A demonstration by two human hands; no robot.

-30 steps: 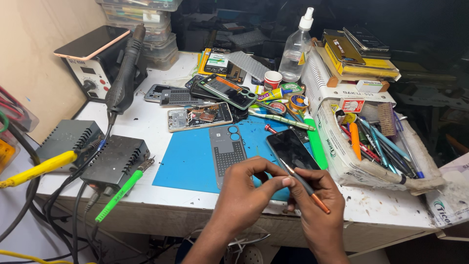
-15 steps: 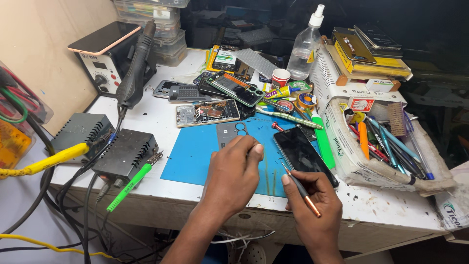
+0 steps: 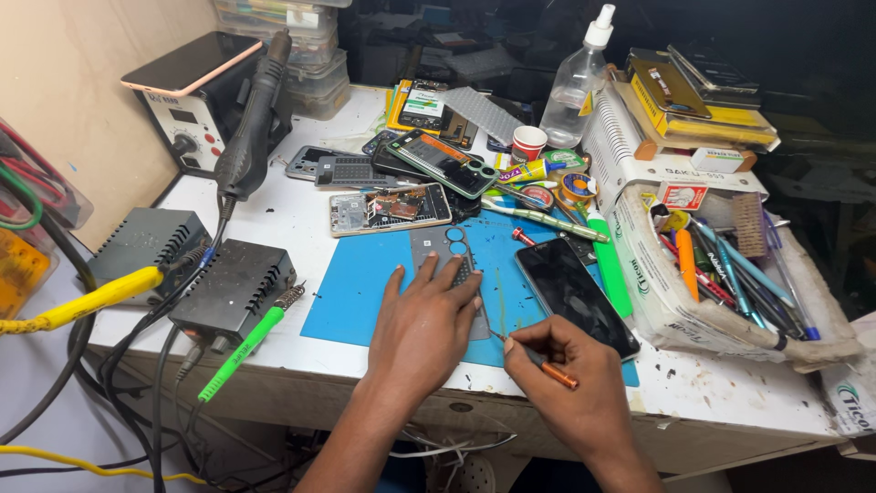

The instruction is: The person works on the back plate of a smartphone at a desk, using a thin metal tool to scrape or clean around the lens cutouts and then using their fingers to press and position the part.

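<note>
My left hand [image 3: 424, 324] lies flat, fingers spread, on a grey phone back cover [image 3: 444, 247] that rests on a blue work mat [image 3: 360, 278]. In my right hand [image 3: 566, 379] is a thin orange-handled screwdriver [image 3: 547, 368], its tip pointing left onto the mat near the cover's lower edge. A black phone [image 3: 575, 294] lies screen up on the mat just right of both hands. An opened phone with bare circuit boards [image 3: 391, 209] sits behind the mat.
Two dark boxes [image 3: 233, 288] with yellow and green-handled irons stand at the left. A hot-air station [image 3: 196, 100] with its black wand stands behind them. Several phones and covers, a spray bottle [image 3: 575, 82], glue tubes and a tool tray [image 3: 721, 274] crowd the back and right.
My left hand has let go of the black phone and moved left onto the grey back cover. The black phone now lies on the mat; my right hand stays with the screwdriver.
</note>
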